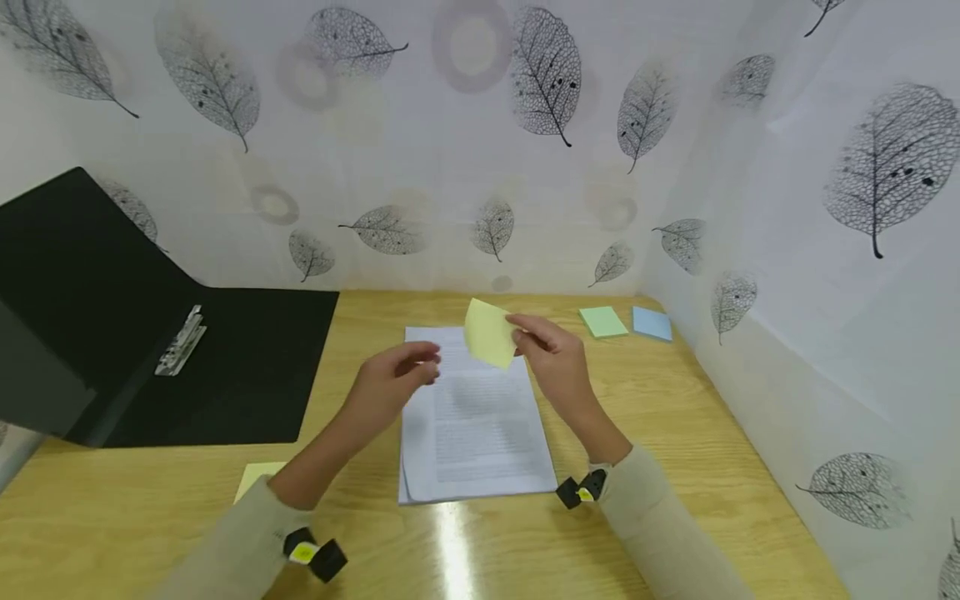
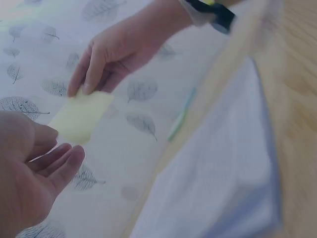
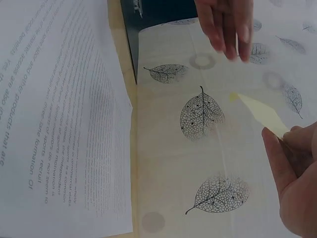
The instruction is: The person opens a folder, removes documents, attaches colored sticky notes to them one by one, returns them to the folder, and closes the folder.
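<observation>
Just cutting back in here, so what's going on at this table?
A person's right hand pinches a yellow note up above the printed papers. The left hand is held close by, holding nothing. The black folder stands open to the left, its metal clip holding no paper. Green pad and blue pad sit at the back right.

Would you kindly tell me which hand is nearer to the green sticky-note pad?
Right. The right hand, pinching a yellow sticky note, is to the left of the green sticky-note pad; the left hand is farther left.
</observation>
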{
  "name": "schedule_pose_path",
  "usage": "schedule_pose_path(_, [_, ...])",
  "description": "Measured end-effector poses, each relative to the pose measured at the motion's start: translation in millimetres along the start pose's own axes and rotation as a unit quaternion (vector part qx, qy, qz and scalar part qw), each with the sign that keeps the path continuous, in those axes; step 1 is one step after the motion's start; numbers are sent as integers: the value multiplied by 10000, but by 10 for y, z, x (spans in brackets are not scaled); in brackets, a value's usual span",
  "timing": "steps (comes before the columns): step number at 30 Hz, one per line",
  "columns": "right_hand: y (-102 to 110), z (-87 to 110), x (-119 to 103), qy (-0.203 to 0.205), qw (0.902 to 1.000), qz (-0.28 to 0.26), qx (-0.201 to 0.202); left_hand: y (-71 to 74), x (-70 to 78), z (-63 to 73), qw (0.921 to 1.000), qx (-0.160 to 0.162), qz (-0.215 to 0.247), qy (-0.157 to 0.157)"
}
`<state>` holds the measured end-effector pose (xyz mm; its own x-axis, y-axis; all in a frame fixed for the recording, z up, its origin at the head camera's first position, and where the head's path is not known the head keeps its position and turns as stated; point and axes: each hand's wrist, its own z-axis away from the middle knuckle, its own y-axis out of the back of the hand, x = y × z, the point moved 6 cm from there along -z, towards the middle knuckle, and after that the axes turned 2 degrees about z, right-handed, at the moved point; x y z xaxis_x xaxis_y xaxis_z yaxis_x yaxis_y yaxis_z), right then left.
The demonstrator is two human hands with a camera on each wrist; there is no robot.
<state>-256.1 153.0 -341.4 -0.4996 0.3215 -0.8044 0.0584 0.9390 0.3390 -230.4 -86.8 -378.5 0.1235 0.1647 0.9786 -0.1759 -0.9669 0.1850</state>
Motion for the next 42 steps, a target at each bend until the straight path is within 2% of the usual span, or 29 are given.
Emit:
schedule_pose_path(2, [-35,25,-26,210,9997,135,-26,-158,22,-179,9971,-156,747,40])
schedule_pose_path(4, [-87,47,-69,550,9979,325,-145,-242,32,-307,9901,-140,1393,50])
schedule_pose_path(6, [-143,71,-140,1073,9912,696,-326,-276,21,-389,9833,-79,1816,85])
schedule_pose_path(7, [-172,85,-177,1407,9845,950,-432,-282,6,-417,9810,-33,1935,121])
schedule_pose_path(11, [-274,165,-314,2579,9455,1807,-826,-269,-43,-458,9833,58,1807,227])
schedule_pose_path(13, [-333,195,-342,2861,9302,2018,-1101,-231,-87,-456,9859,124,1637,312])
schedule_pose_path(14, [-349,203,-340,2871,9268,2067,-1259,-216,-106,-458,9873,147,1548,339])
schedule_pose_path(15, [-359,203,-321,2737,9289,2054,-1413,-201,-128,-461,9881,174,1479,377])
schedule_pose_path(17, [-354,186,-266,2233,9409,1953,-1636,-176,-163,-465,9894,210,1363,460])
schedule_pose_path(19, [-320,152,-195,1598,9545,1939,-1606,-162,-173,-465,9909,212,1218,535])
schedule_pose_path(21, [-275,115,-132,1175,9614,2043,-1422,-169,-160,-460,9916,157,1158,552])
schedule_pose_path(27, [-211,37,-47,1000,9514,2746,-974,-223,-162,-457,9914,-22,1153,624])
schedule_pose_path(31, [-184,17,-10,825,9538,2757,-861,-229,-198,-443,9918,-198,1038,717])
schedule_pose_path(34, [-199,21,36,577,9607,2507,-1042,-221,-242,-409,9922,-422,891,763])
schedule_pose_path(36, [-229,49,107,187,9674,2169,-1295,-202,-304,-365,9930,-530,620,853])
schedule_pose_path(38, [-275,106,206,-386,9697,1789,-1618,-184,-387,-306,9928,-681,290,943])
schedule_pose_path(40, [-330,189,329,-1016,9639,1517,-1938,-174,-481,-241,9908,-834,-147,1059])
schedule_pose_path(42, [-394,276,425,-1458,9533,1412,-2239,-168,-569,-176,9863,-1035,-591,1140])
